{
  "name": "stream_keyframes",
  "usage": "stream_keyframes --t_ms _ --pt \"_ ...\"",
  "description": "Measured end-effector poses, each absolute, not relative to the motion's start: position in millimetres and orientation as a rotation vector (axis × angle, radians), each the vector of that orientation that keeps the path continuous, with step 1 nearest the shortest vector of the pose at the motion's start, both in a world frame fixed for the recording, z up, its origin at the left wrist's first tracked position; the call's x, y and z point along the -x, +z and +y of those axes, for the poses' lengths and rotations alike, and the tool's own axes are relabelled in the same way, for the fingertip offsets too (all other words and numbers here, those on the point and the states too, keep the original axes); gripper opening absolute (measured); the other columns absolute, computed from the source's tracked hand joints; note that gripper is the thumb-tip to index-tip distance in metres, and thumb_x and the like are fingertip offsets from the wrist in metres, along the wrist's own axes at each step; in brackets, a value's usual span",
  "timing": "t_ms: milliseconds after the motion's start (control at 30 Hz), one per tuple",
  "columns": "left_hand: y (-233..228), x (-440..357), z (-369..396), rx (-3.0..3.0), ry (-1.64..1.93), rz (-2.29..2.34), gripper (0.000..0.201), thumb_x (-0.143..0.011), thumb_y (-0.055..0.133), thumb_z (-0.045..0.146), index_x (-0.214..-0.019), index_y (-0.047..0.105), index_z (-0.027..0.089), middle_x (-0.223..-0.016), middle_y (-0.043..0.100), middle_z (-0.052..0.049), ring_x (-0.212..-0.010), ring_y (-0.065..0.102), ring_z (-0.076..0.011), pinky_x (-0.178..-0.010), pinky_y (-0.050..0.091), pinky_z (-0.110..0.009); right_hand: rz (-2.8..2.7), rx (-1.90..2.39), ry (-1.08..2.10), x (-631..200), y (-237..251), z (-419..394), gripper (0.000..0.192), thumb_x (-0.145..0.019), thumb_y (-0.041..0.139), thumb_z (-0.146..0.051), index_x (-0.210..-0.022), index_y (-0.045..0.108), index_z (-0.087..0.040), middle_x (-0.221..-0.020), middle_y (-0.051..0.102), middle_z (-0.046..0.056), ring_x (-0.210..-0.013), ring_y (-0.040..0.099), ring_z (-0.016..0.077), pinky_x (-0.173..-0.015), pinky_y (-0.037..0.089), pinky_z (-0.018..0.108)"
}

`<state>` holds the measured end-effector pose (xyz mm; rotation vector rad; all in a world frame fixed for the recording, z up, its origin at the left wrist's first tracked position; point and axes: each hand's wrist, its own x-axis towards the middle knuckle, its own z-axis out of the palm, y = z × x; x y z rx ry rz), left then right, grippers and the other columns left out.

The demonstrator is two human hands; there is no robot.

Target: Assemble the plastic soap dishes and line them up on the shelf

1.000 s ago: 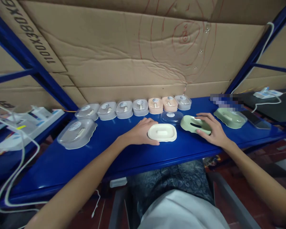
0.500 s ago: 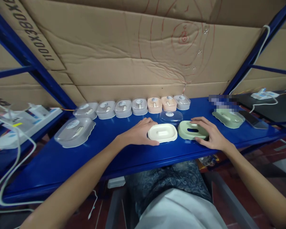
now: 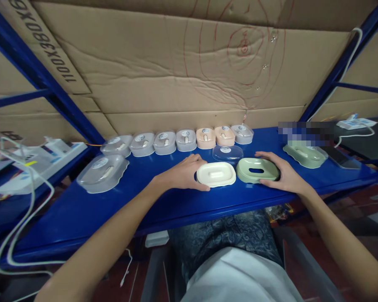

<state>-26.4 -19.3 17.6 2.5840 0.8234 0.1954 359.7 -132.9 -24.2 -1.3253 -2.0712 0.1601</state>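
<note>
On the blue shelf (image 3: 82,209), the left hand (image 3: 182,173) gripped the cream soap dish (image 3: 216,174) by its 9 o'clock end, fingers curled around the rim. The dish lay flat, its long axis running 9 to 3 o'clock. Touching it at 3 o'clock sat the green soap dish (image 3: 257,169), aligned the same way, slot facing up, with the right hand (image 3: 285,176) clasping its 3 o'clock end. A clear lid (image 3: 227,153) lay at 12 o'clock.

cream soap dish (image 3: 216,174) | pale green soap dish (image 3: 257,170) with dark slot | tabletop (image 3: 164,201) deep blue | back row: grey boxes (image 3: 164,142), two peach boxes (image 3: 214,137) | cardboard wall (image 3: 176,71) tan, red scribbles | trousers (image 3: 227,235) dark blue patterned
</note>
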Motion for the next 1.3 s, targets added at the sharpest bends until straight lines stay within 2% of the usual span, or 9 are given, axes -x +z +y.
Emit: stream_keyframes --t_ms 167,333,867,1300 --pt "15.4 27.2 -16.6 -2.6 0.18 0.807 0.077 -0.075 0.085 0.07 -0.135 0.066 0.025 -0.126 0.06 -0.009 -0.126 0.054 -0.0349 -0.112 0.043 -0.045 -1.995 1.338 0.312 -364.1 -25.0 -132.6 0.095 -0.079 0.091 -0.058 -0.16 0.049 -0.03 -0.15 0.067 0.013 -0.137 0.066 0.0402 -0.119 0.053 0.06" --pt "13.5 28.8 -13.4 -2.564 0.217 0.787 0.081 -0.07 0.088 0.071 -0.135 0.067 0.027 -0.126 0.061 -0.008 -0.127 0.055 -0.0361 -0.11 0.045 -0.046 -1.992 1.318 0.372 -366.4 -25.6 -131.5 0.097 -0.077 0.093 -0.059 -0.159 0.05 -0.03 -0.148 0.069 0.014 -0.133 0.069 0.0391 -0.117 0.054 0.059" --pt "15.8 29.8 -13.4 -2.553 0.184 0.808 0.078 -0.071 0.087 0.07 -0.132 0.065 0.026 -0.127 0.062 -0.008 -0.124 0.055 -0.0362 -0.107 0.046 -0.047 -2.024 1.362 0.323 -370.6 -30.7 -129.1 0.096 -0.078 0.093 -0.058 -0.159 0.052 -0.028 -0.157 0.063 0.014 -0.143 0.063 0.0426 -0.121 0.052 0.063" --pt "15.2 29.6 -13.4 -2.551 0.209 0.803 0.078 -0.07 0.087 0.072 -0.13 0.066 0.026 -0.126 0.063 -0.008 -0.123 0.055 -0.0358 -0.107 0.046 -0.048 -2.027 1.363 0.314 -370.5 -30.6 -129.3 0.096 -0.077 0.093 -0.062 -0.158 0.054 -0.03 -0.157 0.064 0.013 -0.142 0.063 0.0427 -0.121 0.052 0.063"
